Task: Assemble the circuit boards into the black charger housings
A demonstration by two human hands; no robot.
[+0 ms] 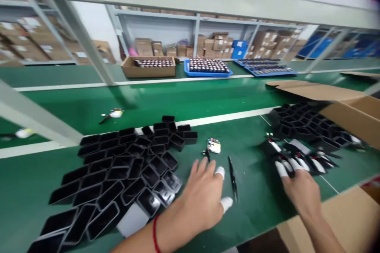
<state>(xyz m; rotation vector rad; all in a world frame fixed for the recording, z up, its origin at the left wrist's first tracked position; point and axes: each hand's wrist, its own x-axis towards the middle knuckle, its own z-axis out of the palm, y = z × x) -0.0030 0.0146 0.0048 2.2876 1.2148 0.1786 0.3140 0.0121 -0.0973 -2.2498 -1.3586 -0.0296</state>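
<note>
My left hand (204,195) hovers over the green mat with fingers spread, white cots on the thumb and forefinger, holding nothing. It lies just right of a big cluster of open black plastic cases (124,170) and just left of black tweezers (232,178). A small circuit board with wires (214,146) lies beyond its fingertips. My right hand (298,184), also with white fingertip cots, reaches into a pile of black parts with white and red pieces (299,158); its fingers curl on them, blurred.
A second heap of black cases (305,124) sits by an open cardboard box (350,110) at right. Another cardboard box (341,217) is at the near right edge. Across the green conveyor (178,99) stand a cardboard tray (150,67) and blue trays (208,67) of parts.
</note>
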